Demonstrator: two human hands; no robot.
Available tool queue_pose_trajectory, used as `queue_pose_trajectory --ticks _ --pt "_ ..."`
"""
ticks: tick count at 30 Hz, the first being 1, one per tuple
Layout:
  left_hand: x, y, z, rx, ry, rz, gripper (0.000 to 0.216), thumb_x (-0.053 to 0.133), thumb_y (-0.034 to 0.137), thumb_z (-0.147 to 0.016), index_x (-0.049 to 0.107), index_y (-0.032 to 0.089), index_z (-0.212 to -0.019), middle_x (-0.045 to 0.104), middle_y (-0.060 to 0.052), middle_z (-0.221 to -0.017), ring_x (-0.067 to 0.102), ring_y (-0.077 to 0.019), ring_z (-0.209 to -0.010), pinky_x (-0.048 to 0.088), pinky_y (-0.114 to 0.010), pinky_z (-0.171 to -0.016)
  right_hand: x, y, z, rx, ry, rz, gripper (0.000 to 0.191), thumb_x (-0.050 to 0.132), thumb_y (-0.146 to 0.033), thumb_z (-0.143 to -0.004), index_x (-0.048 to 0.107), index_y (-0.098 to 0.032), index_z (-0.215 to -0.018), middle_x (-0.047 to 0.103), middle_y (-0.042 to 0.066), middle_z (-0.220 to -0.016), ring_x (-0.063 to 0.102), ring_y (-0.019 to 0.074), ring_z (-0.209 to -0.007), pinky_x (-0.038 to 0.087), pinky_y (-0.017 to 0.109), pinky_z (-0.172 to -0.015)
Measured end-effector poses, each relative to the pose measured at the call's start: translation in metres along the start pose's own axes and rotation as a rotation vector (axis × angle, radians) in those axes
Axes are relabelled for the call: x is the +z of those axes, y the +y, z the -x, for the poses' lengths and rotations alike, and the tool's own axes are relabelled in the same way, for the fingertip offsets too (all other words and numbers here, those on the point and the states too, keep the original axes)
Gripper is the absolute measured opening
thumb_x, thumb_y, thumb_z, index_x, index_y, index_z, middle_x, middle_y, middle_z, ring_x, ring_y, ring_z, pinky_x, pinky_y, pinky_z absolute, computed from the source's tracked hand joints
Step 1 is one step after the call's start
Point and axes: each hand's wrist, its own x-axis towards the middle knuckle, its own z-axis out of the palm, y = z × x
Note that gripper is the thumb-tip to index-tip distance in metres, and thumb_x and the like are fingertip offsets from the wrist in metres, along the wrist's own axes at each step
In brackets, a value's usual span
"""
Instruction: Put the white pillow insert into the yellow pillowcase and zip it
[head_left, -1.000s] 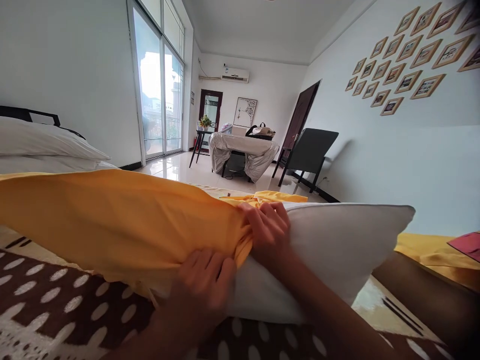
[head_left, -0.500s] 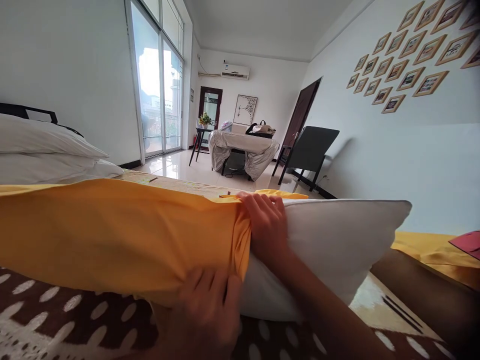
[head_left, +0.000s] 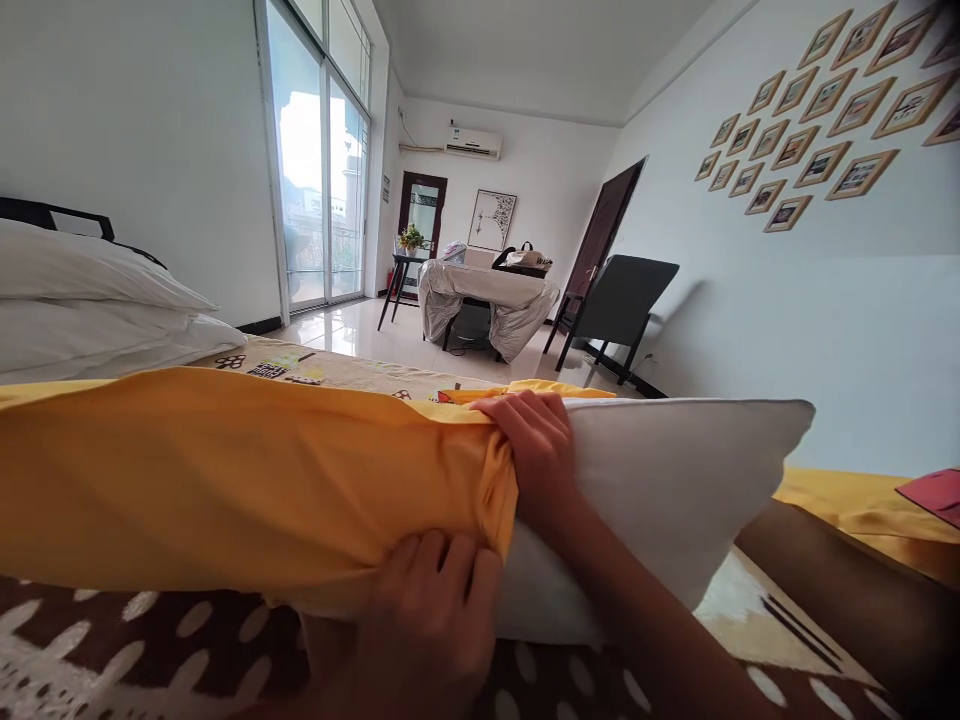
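Observation:
A yellow pillowcase (head_left: 247, 470) covers the left part of a white pillow (head_left: 667, 480), whose right end is bare. My left hand (head_left: 435, 610) is closed on the lower side of the pillowcase, close to its bunched opening. At the upper edge of that opening my right hand (head_left: 536, 440) is closed on the cloth, its fingers bent over the top and its palm against the pillow. The fabric gathers in folds between the two hands. My right fingertips are hidden behind the top edge.
Stacked white pillows (head_left: 97, 300) lie at the left. The bed has a patterned sheet (head_left: 352, 372) and a brown spotted cover (head_left: 202, 640). More yellow cloth (head_left: 847, 500) with a red patch lies at the right, beside a bare leg (head_left: 840, 580). A covered table (head_left: 487, 285) and black chair (head_left: 622, 300) stand beyond.
The pillowcase opening has moved slightly right along the pillow, and my left hand has shifted right and a little with it. My right hand stays nearly in place.

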Motion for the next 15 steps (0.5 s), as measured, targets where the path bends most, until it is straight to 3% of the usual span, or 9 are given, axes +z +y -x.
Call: queue_pose_trajectory --ticks 6,11,15 --pt "-0.013 -0.008 -0.004 -0.025 0.034 0.112 0.03 0.035 0.0 -0.087 0.037 0.02 -0.064 0.038 -0.001 -0.056 0.031 -0.016 -0.053 0.022 -0.032 -0.054 0.012 -0.014 -0.012 0.069 -0.116 0.256 0.014 0.053 -0.013 -0.085 0.054 -0.02 -0.072 0.061 0.001 -0.067 0.049 0.0178 -0.068 0.027 0.032 -0.07" --pt "-0.021 -0.009 -0.003 -0.026 0.009 0.116 0.028 0.038 -0.002 -0.082 0.036 0.02 -0.065 0.037 0.001 -0.055 0.032 -0.0143 -0.049 0.023 -0.032 -0.051 0.018 -0.016 -0.013 0.065 -0.065 0.285 0.016 0.049 -0.015 -0.086 0.05 -0.02 -0.071 0.057 0.001 -0.065 0.046 0.0174 -0.064 0.026 0.032 -0.068" --pt "-0.013 -0.015 -0.002 -0.051 0.009 0.087 0.026 0.039 0.0 -0.081 0.037 0.021 -0.066 0.04 0.001 -0.054 0.036 -0.015 -0.046 0.026 -0.031 -0.048 0.018 -0.012 -0.011 0.056 -0.026 0.249 0.018 0.048 -0.012 -0.085 0.048 -0.02 -0.068 0.057 0.0 -0.061 0.046 0.0164 -0.062 0.027 0.031 -0.068"
